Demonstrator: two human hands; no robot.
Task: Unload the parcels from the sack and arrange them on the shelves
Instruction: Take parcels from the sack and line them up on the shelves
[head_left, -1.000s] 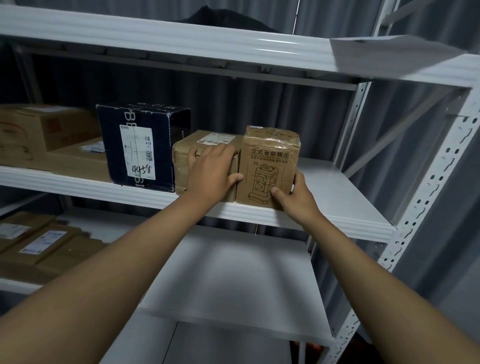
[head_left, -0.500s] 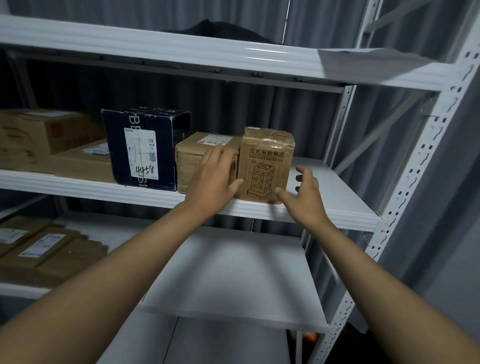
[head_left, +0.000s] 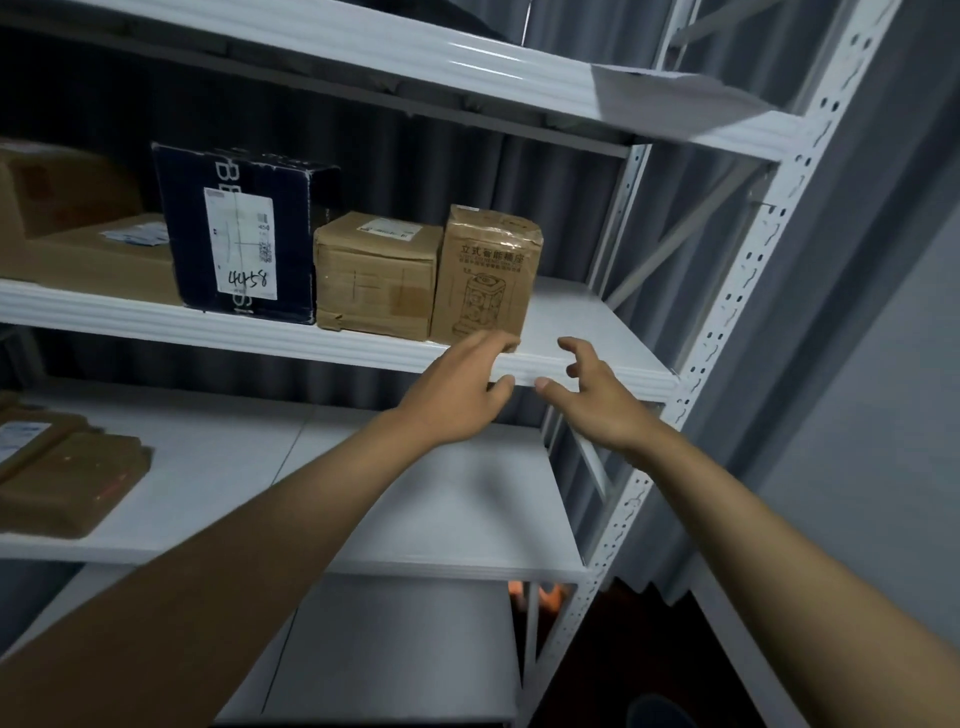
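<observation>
Centre of the frame, on the middle shelf (head_left: 582, 322), I see the tall parcel (head_left: 485, 275) standing upright, long axis vertical, its printed face turned toward me and angled slightly to the right. Its left side sits against a squat brown box (head_left: 376, 280), which in turn stands just beside a dark blue box (head_left: 244, 228) with a white label. Further left, at the frame's edge, lie more brown cartons (head_left: 78, 244), blurred.

My left hand (head_left: 457, 395) hangs in front of the shelf lip, just below the parcel's lower right corner, fingers loosely extended and holding nothing. My right hand (head_left: 597, 400) is beside it to the right, fingers spread and slightly bent, also holding nothing. Neither hand touches the parcel, as far as I can tell.

Right of the parcel the shelf surface is bare out to the perforated upright (head_left: 737, 291) at centre right. Below, the lower shelf (head_left: 415, 499) has open white surface across its right half, with flat brown packets (head_left: 67, 483) at lower left.
</observation>
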